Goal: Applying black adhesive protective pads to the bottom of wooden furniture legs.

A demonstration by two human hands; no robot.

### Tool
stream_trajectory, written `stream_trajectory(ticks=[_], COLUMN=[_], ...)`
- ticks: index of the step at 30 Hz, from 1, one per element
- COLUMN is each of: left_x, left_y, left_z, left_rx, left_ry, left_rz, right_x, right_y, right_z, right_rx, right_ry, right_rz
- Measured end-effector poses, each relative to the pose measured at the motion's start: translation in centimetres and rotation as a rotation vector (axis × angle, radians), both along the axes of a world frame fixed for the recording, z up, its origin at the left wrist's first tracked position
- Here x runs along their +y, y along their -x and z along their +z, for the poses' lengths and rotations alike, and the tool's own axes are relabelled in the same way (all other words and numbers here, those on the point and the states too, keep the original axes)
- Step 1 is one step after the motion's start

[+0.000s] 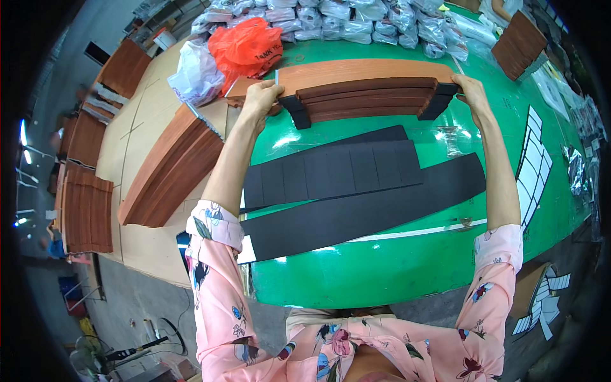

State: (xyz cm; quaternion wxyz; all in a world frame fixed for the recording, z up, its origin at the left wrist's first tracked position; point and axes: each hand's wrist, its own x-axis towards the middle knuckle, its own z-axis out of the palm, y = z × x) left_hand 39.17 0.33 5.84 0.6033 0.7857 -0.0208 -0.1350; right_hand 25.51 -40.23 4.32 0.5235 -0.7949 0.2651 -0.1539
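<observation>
A stack of long brown wooden boards [366, 86] lies across the far side of the green table [382, 274]. Black foam pads cap its two ends: one [296, 111] at the left, one [440, 102] at the right. My left hand [261, 99] grips the left end of the stack beside the left pad. My right hand [472, 94] holds the right end against the right pad. Two long black foam strips [356, 191] lie flat on the table nearer to me.
More stacks of brown boards [168, 169] lie on the cardboard-covered bench at left. An orange plastic bag [245, 48], a white bag [194, 73] and several clear packets [356, 19] sit at the back. White paper pieces [531, 172] lie at right.
</observation>
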Motion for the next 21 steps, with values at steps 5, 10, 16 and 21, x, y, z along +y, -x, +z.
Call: stream_trajectory(ticks=[5, 10, 16, 21], left_x=[0.6, 0.9, -1.0, 3.4], left_y=[-1.2, -0.9, -0.5, -1.6], left_z=[-1.5, -1.5, -1.5, -2.2], left_rx=[-0.077, -0.040, -0.039, -0.090], left_ry=[-0.159, -0.044, -0.059, -0.194], left_rz=[-0.141, -0.119, -0.088, -0.027], right_x=[-0.8, -0.1, -0.1, 1.6], right_y=[-0.7, -0.9, 0.6, -1.4], right_z=[-1.0, -0.9, 0.4, -1.4], right_rx=[0.015, 0.003, 0.027, -0.166], right_ry=[0.202, 0.294, 0.396, 0.357], right_rz=[-0.037, -0.059, -0.100, 0.104])
